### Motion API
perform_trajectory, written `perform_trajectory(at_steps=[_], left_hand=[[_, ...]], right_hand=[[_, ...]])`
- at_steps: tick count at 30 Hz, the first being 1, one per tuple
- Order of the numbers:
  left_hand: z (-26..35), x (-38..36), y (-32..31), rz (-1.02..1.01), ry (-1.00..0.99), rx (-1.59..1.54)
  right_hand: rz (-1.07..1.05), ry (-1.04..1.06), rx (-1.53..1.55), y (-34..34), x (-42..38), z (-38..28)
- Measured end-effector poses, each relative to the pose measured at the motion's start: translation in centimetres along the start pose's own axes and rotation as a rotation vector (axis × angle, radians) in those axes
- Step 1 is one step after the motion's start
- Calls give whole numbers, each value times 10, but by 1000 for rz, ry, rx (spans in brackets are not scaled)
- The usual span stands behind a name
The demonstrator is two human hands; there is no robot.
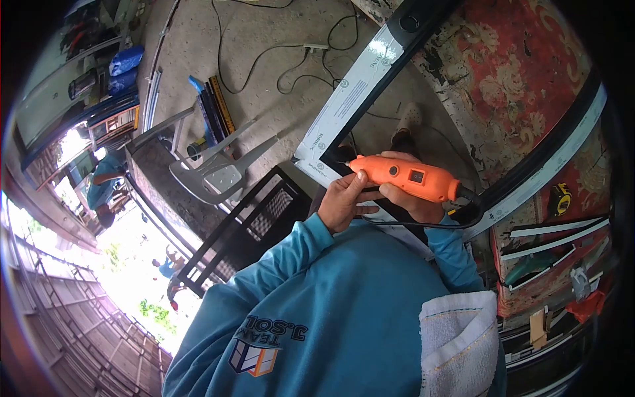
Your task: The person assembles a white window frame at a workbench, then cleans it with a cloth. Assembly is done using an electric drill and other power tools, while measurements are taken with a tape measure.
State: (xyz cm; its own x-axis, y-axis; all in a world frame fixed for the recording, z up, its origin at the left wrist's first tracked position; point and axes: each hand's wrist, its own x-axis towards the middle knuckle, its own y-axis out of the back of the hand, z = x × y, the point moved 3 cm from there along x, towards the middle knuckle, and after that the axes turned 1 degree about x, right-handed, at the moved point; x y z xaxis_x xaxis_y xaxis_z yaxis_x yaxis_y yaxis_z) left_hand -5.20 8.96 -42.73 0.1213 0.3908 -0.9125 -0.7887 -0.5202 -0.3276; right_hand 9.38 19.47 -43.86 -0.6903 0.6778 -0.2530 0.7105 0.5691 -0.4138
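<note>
In the head view, the right hand point(423, 206) has its fingers wrapped around an orange plastic rotary tool point(407, 177) with a black cable point(475, 210) at its rear. The left hand point(342, 200) pinches the tool's nose with its fingers. The tool is above 1 corner of a black frame with white printed film point(347, 99). Rightward, a yellow-and-black tape measure point(561, 198) rests on a worn red floral worktop point(522, 73).
</note>
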Motion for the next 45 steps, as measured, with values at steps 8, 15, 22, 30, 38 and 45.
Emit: perform_trajectory(at_steps=[8, 15, 22, 30, 38, 45], left_hand=[[0, 0, 1, -14, -2, -11], [2, 0, 0, -16, -8, -7], [4, -1, -3, -15, -13, 17], [3, -1, -3, -4, -26, 23], [1, 0, -2, -4, -26, 22], [0, 0, -2, 1, -29, 33]], right_hand=[[-55, 35, -62, 2, -1, 1], [-13, 2, -39, 0, 1, -11], [-33, 4, -20, -2, 3, -16], [-8, -7, -54, 2, -4, -7], [16, 14, -63, 2, -3, -10], [-9, -19, -27, 3, -3, -8]])
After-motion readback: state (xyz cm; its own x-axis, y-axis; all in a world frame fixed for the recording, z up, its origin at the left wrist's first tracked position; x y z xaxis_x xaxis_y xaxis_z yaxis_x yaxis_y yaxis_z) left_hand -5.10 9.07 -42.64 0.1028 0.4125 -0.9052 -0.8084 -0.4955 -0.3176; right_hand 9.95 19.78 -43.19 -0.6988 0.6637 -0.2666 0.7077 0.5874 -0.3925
